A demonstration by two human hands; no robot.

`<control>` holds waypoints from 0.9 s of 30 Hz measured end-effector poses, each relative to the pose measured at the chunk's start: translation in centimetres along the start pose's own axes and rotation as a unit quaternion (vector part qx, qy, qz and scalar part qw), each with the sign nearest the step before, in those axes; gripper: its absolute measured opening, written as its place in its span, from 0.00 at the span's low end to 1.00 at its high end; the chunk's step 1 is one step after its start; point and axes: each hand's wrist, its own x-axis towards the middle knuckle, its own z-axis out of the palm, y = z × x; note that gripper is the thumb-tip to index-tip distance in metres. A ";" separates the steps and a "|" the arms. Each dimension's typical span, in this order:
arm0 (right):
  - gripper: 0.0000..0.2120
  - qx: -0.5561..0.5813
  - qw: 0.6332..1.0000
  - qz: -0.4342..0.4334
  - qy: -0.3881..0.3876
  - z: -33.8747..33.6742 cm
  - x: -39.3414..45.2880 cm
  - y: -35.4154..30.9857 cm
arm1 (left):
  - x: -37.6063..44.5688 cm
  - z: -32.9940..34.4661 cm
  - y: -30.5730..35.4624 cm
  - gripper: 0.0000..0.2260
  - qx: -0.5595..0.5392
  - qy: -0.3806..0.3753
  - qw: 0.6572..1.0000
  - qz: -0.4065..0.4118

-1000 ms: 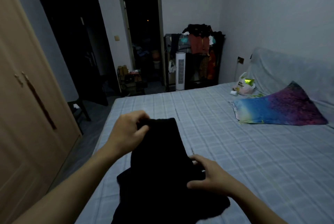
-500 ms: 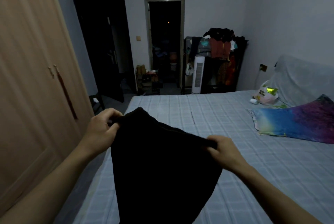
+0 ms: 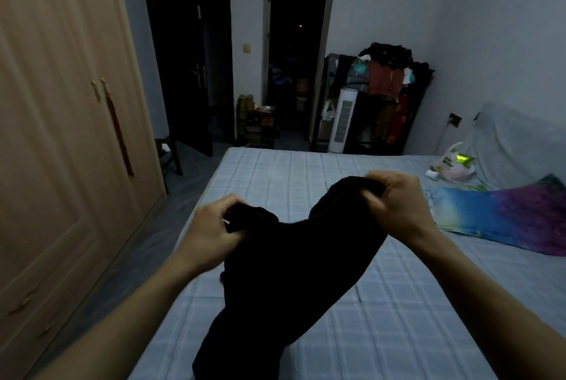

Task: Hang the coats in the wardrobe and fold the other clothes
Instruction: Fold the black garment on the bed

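Both hands hold a black garment (image 3: 294, 260) above the bed (image 3: 398, 318). The left hand (image 3: 214, 232) grips one upper corner with curled fingers; the right hand (image 3: 395, 205) grips the other upper corner, raised higher. The cloth sags between the two grips and hangs down toward the near edge of the checked bedsheet. The wardrobe (image 3: 61, 134) stands at left, doors closed. A multicoloured pillow (image 3: 505, 217) lies on the bed at right.
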 end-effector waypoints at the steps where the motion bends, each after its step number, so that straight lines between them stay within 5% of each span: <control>1: 0.08 -0.007 1.000 0.003 0.000 -0.4 0.0 0.7 | 0.5 -0.7 0.0 0.06 -0.018 -0.031 0.999 -0.001; 5: 0.04 -0.038 0.999 0.030 -0.023 -1.3 -0.3 3.8 | 2.4 -2.2 0.4 0.05 0.005 -0.107 0.994 0.004; 11: 0.09 0.096 0.987 0.113 -0.066 0.5 -4.0 7.8 | 6.3 -2.8 2.0 0.07 0.065 -0.019 0.997 0.042; 18: 0.08 0.320 0.898 0.276 -0.126 8.4 -10.5 7.5 | 5.9 -4.2 2.4 0.06 0.108 0.015 0.992 0.058; 23: 0.02 0.287 0.922 0.252 -0.059 10.2 -6.4 5.0 | 4.1 -8.8 -1.5 0.09 0.259 0.001 0.964 0.055; 27: 0.09 0.244 0.952 0.183 0.002 9.5 0.1 2.3 | 3.7 -11.5 -4.3 0.13 0.298 -0.035 0.953 -0.030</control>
